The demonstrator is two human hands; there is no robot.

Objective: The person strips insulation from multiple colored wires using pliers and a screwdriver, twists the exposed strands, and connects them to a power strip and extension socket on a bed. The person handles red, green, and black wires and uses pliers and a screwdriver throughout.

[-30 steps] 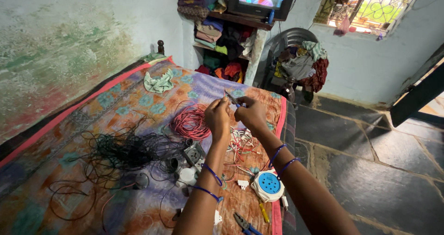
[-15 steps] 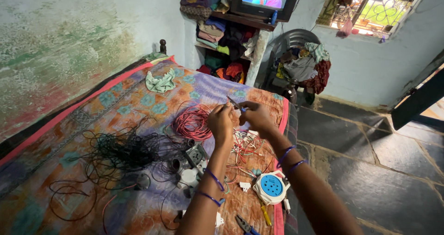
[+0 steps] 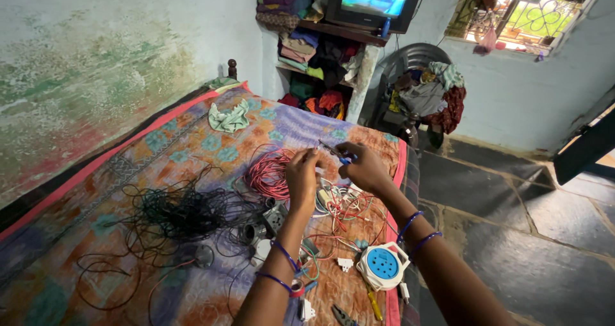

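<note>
Above the bed, the right hand (image 3: pixel 366 167) clenches blue-handled metal pliers (image 3: pixel 336 152), jaws toward the left hand (image 3: pixel 303 170), whose grip pinches a thin wire.

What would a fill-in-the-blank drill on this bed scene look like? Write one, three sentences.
1. The right hand holds a small tool with ____ handles.
2. The coil of wire beside the left hand is ____.
3. The round socket box has a ____ face.

Missing words: blue; red; blue
</note>
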